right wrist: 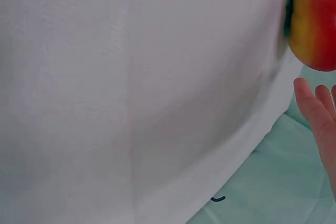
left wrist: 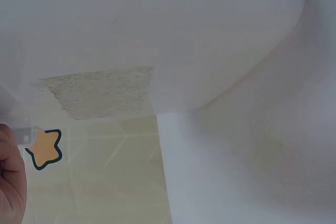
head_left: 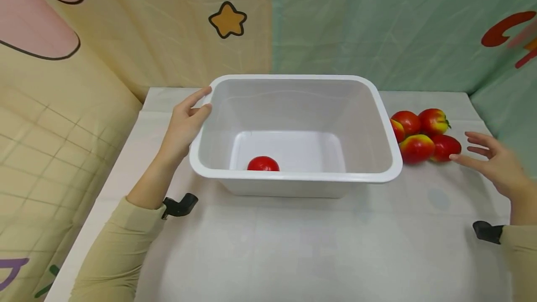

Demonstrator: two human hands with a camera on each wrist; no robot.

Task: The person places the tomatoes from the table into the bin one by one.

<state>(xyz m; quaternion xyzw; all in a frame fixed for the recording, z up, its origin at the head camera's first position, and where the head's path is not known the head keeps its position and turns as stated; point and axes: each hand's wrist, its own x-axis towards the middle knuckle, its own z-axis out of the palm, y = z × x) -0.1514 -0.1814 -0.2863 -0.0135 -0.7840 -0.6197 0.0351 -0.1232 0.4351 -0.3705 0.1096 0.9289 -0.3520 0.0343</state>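
Note:
A white plastic tub [head_left: 293, 176] stands in the middle of the table, with one round red fruit [head_left: 263, 164] on its floor, partly hidden by the front rim. My left hand [head_left: 184, 122] grips the tub's left rim between thumb and fingers; in the left wrist view only part of that hand [left wrist: 11, 177] shows, at the tub's edge. To the right of the tub lie several smooth, oval red-and-yellow fruits [head_left: 416, 148]. My right hand [head_left: 497, 164] holds nothing, its fingers spread and the thumb tip close beside the rightmost red fruit [head_left: 445, 148].
A white cloth covers the table [head_left: 293, 246]. Behind it hangs a patterned curtain [head_left: 335, 22], yellow on the left and green on the right. The tub's right wall hides part of one fruit [head_left: 397, 130].

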